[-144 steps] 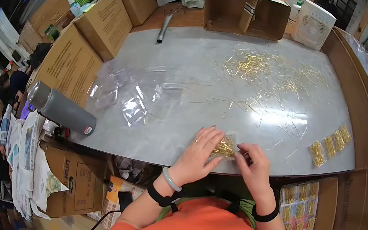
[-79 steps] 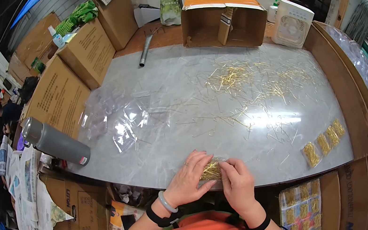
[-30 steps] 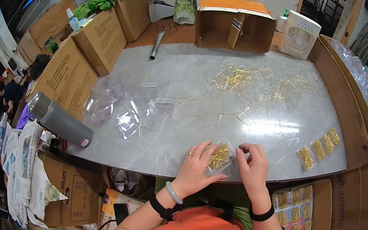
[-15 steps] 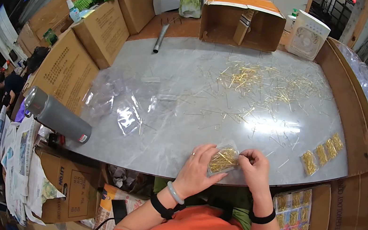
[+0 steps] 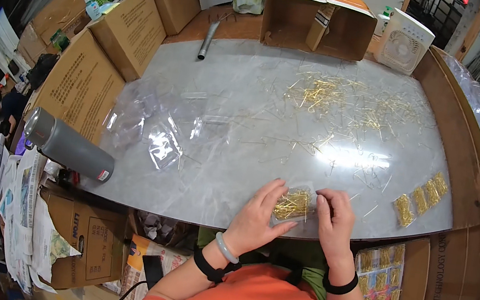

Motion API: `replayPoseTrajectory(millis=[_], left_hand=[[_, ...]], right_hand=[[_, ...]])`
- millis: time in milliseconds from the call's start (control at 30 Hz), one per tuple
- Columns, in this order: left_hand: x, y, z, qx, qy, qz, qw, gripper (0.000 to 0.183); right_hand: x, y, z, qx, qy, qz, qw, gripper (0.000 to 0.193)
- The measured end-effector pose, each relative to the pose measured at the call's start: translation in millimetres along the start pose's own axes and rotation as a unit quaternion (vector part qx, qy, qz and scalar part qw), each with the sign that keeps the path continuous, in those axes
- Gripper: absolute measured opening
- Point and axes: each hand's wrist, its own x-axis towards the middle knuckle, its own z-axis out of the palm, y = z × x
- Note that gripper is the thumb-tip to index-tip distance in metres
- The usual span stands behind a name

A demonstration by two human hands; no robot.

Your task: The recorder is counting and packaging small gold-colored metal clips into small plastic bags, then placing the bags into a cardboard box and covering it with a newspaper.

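A small clear plastic bag filled with gold wire hooks lies at the table's near edge. My left hand wraps it from the left, thumb below and fingers above, gripping it. At the bag's right edge is my right hand, its fingers curled and its thumb and forefinger at the bag's upper right corner; the exact pinch is partly hidden. Farther back, a heap of loose gold hooks spreads over the grey table. Several filled bags lie to the right of my right hand.
Flat clear bags lie on the left part of the table. A grey bottle lies tilted at the left edge. Cardboard boxes line the left; an open box and a white fan stand behind. A cardboard wall borders the right.
My right hand has shifted slightly right and its fingers have loosened a little at the bag's edge. The bag has turned slightly in my left hand, showing more hooks. The whole view has shifted slightly.
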Motion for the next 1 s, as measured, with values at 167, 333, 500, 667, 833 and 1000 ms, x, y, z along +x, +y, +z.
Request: replayPoseTrajectory(millis=[167,333,500,667,833,1000], left_hand=[[1,-2,0,0.004,-0.004,0.006,1.000,0.064],[-2,-10,1,0.001,-0.029,-0.002,1.000,0.059],[-1,-2,-6,-0.008,-0.038,0.013,0.999,0.062],[-2,-6,-2,0.006,-0.052,0.025,0.998,0.063],[-4,-4,0,0.031,-0.040,0.026,0.998,0.055],[-1,-1,-2,0.025,-0.061,0.027,0.997,0.050]], right_hand=[[-13,8,-12,-0.016,-0.029,-0.037,0.999,0.018],[-20,-2,14,-0.150,-0.005,-0.146,0.978,0.023],[-21,-4,27,-0.181,0.052,-0.109,0.976,0.034],[-10,-7,17,-0.193,-0.019,-0.138,0.971,0.042],[-14,0,6,-0.107,-0.013,-0.094,0.990,0.021],[-10,1,1,-0.111,0.022,-0.106,0.988,0.011]])
